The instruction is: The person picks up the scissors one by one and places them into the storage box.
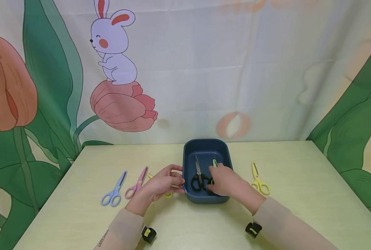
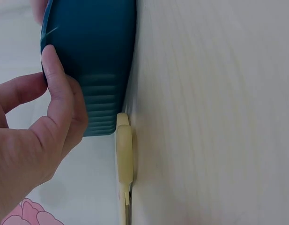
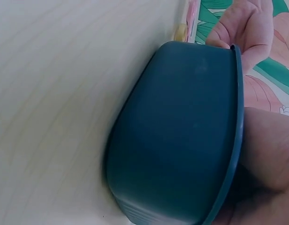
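Observation:
A dark blue rectangular bin (image 1: pixel 204 200) stands on the table. Inside it lies a pair of black-handled scissors (image 1: pixel 200 178), its metal blades toward the back. My right hand (image 1: pixel 225 180) reaches down into the bin beside them and holds light green scissors (image 1: pixel 214 162); only their front part shows beyond the fingers. At the left side my left hand (image 1: pixel 165 183) pinches the bin's rim, with fingertips (image 2: pixel 51 58) against the outer wall in the left wrist view. Behind this hand, yellow scissors (image 1: pixel 168 195) lie on the table, partly covered. The right wrist view mostly shows the bin's outer wall (image 3: pixel 177 131).
Blue scissors (image 1: pixel 115 192) and pink scissors (image 1: pixel 137 184) lie left of the bin. Another yellow pair (image 1: pixel 259 180) lies to its right, near my right forearm. Behind the table's back edge hangs a printed curtain (image 1: pixel 185 76).

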The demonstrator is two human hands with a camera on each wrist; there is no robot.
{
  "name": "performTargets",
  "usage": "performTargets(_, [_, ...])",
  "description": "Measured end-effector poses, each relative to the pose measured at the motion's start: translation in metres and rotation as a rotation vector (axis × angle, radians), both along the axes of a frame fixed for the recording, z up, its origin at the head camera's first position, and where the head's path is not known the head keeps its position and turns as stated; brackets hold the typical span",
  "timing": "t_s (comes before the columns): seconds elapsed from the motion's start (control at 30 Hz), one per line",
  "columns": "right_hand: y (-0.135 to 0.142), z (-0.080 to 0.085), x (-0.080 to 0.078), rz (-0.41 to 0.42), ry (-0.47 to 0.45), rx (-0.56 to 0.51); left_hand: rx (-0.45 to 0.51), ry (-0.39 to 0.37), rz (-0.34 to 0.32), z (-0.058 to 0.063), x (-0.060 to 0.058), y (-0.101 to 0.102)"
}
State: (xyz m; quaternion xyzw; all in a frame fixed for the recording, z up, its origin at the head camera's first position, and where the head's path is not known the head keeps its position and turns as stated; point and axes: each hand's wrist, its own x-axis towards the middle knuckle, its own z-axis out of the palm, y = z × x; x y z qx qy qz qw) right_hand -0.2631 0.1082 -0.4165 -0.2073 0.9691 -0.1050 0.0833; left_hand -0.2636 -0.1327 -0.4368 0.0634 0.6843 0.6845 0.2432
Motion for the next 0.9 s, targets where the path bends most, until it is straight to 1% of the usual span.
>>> performTargets(0.23, [0.008,0.002,0.0,0.021,0.158,-0.061,-0.006,-0.001,0.004,0.0,0.0,0.0])
performTargets(0.4, [0.019,0.006,0.003,0.017,0.292,-0.139,-0.002,-0.003,0.002,-0.001,0.0,0.0])
performTargets(0.6, [0.039,0.009,0.0,-0.044,0.428,-0.271,-0.002,-0.004,0.01,-0.001,0.0,0.0])
performTargets(0.77, [0.057,0.009,-0.002,-0.112,0.489,-0.325,-0.005,-0.003,0.005,0.0,0.0,0.0])
performTargets(0.83, [0.064,0.008,-0.002,-0.134,0.485,-0.326,-0.005,-0.001,0.003,0.0,0.0,0.0])
performTargets(0.9, [0.071,0.008,-0.002,-0.153,0.46,-0.319,-0.006,-0.001,0.004,0.0,0.0,0.0])
